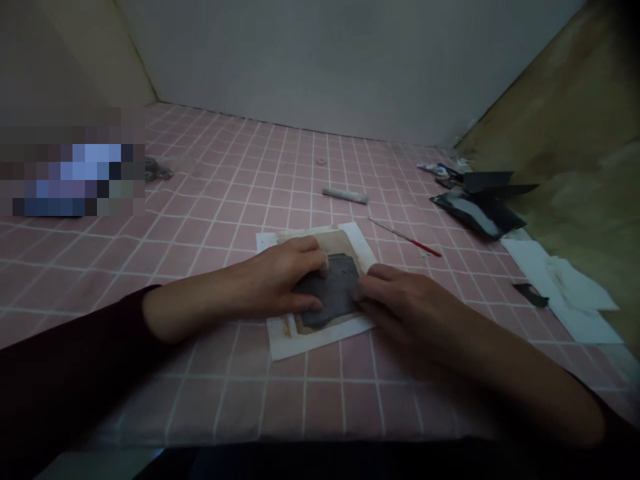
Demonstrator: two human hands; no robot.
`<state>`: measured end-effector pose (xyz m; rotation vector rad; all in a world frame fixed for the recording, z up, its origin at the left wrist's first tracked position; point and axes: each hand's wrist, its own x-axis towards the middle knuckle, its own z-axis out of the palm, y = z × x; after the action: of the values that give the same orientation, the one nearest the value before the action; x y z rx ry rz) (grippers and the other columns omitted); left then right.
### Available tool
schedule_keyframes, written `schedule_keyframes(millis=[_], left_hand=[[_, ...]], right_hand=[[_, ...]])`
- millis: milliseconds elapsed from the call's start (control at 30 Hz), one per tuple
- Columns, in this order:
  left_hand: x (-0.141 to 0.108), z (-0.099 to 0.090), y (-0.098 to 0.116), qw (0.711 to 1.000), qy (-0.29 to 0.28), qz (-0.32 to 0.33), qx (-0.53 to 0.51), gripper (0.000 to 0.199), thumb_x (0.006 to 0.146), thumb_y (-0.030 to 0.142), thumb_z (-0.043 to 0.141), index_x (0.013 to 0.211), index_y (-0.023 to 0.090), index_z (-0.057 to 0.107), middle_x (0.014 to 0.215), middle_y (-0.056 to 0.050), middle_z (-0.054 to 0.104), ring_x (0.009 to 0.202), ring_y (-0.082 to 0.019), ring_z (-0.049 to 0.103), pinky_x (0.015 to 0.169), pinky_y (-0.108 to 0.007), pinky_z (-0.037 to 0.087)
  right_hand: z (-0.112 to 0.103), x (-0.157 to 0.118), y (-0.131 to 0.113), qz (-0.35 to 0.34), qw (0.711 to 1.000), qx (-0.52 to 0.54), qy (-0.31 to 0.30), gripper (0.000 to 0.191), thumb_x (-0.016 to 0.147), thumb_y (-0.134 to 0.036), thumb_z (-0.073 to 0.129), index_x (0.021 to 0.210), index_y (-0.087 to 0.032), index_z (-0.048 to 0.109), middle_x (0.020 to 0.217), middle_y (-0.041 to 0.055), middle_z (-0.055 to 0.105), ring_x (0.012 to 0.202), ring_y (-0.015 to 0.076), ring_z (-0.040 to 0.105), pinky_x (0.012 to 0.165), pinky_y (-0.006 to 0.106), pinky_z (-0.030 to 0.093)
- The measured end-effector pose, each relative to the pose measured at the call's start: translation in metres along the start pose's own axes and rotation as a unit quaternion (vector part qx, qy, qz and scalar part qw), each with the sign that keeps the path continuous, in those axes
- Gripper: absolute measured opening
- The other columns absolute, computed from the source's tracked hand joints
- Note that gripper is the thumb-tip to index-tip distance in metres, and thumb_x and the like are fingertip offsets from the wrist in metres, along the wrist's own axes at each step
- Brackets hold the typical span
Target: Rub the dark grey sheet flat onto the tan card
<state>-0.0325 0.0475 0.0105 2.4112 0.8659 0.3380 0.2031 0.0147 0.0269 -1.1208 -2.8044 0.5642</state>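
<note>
A dark grey flat piece [336,287] lies on a brownish sheet [334,241], which rests on white paper [295,347] near the table's front. My left hand [290,277] rests on the dark piece's left side, thumb and fingers apart, with nothing gripped between them. At its right edge, my right hand [395,297] has its fingers pressed together in a pinch on the dark piece. The undersides of the right fingers are hidden.
Beyond the paper lie a grey roll [345,196], a thin red-handled tool [425,249] and a small ring [321,161]. At right are black packaging [485,213], white sheets [575,287] and a black scrap [531,294]. A pixelated area covers the far left.
</note>
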Motion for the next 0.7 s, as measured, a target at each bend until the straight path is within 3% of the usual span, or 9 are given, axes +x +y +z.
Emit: schedule_keyframes(millis=[167, 367, 533, 700], left_hand=[[0.0002, 0.0001, -0.0006, 1.000, 0.007, 0.000, -0.002, 0.021, 0.082, 0.032, 0.066, 0.094, 0.018, 0.055, 0.099, -0.005, 0.051, 0.089, -0.018, 0.050, 0.074, -0.029, 0.041], [-0.0002, 0.0006, -0.0019, 1.000, 0.008, 0.007, -0.002, 0.024, 0.081, 0.031, 0.067, 0.097, 0.018, 0.054, 0.101, -0.005, 0.052, 0.089, -0.018, 0.051, 0.073, -0.029, 0.041], [0.0005, 0.0000, -0.0011, 1.000, 0.012, 0.006, 0.000, 0.022, 0.082, 0.032, 0.066, 0.095, 0.018, 0.055, 0.100, -0.004, 0.051, 0.090, -0.018, 0.050, 0.073, -0.029, 0.041], [0.0007, -0.0011, 0.0015, 1.000, 0.001, -0.010, 0.001, 0.023, 0.080, 0.028, 0.068, 0.095, 0.017, 0.054, 0.100, -0.004, 0.051, 0.088, -0.017, 0.050, 0.072, -0.028, 0.041]], right_hand=[[0.0043, 0.0016, -0.0083, -0.042, 0.999, 0.032, 0.004, 0.012, 0.089, -0.007, 0.043, 0.086, -0.019, 0.043, 0.087, 0.0018, 0.051, 0.068, 0.0126, 0.046, 0.060, 0.026, 0.035], [-0.0011, -0.0021, -0.0026, 0.000, 1.000, 0.005, -0.001, 0.014, 0.086, -0.006, 0.046, 0.082, -0.019, 0.045, 0.082, 0.0007, 0.049, 0.066, 0.0123, 0.046, 0.060, 0.026, 0.036], [0.0064, 0.0034, -0.0077, -0.063, 0.998, 0.019, 0.017, 0.015, 0.090, -0.007, 0.041, 0.088, -0.018, 0.052, 0.091, 0.0045, 0.051, 0.068, 0.0131, 0.046, 0.060, 0.026, 0.037], [0.0002, -0.0012, -0.0018, 0.012, 1.000, 0.008, -0.010, 0.014, 0.087, -0.006, 0.045, 0.083, -0.019, 0.045, 0.082, 0.0013, 0.051, 0.067, 0.0130, 0.048, 0.060, 0.026, 0.035]])
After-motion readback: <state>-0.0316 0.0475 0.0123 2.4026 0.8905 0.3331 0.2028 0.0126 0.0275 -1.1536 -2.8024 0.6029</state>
